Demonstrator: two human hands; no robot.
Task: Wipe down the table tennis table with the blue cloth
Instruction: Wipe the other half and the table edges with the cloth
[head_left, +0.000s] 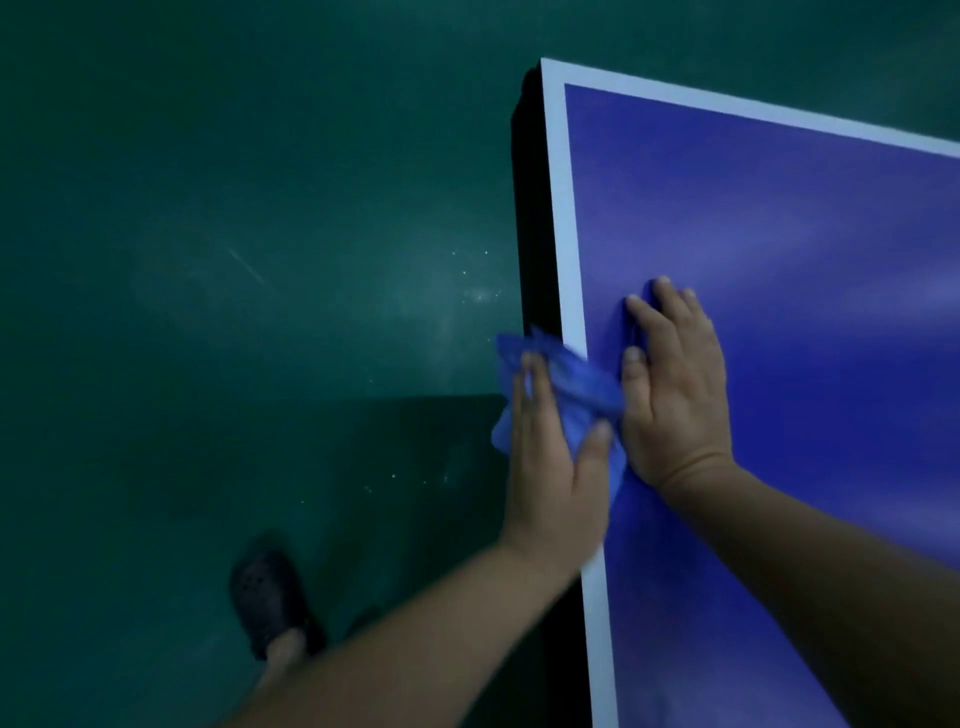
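Observation:
The table tennis table (805, 218) fills the right side, blue with a white border line along its left edge and far edge. A crumpled blue cloth (571, 382) hangs over the left edge of the table. My left hand (550, 457) grips the cloth at that edge, thumb on the table side and fingers over the side. My right hand (675, 384) lies flat on the blue surface just right of the cloth, fingers spread; its thumb side touches the cloth.
A dark green floor (234, 260) with small white specks lies to the left of the table. My foot in a dark perforated clog (270, 603) stands on the floor at the lower left. The table's far-left corner is at the upper middle.

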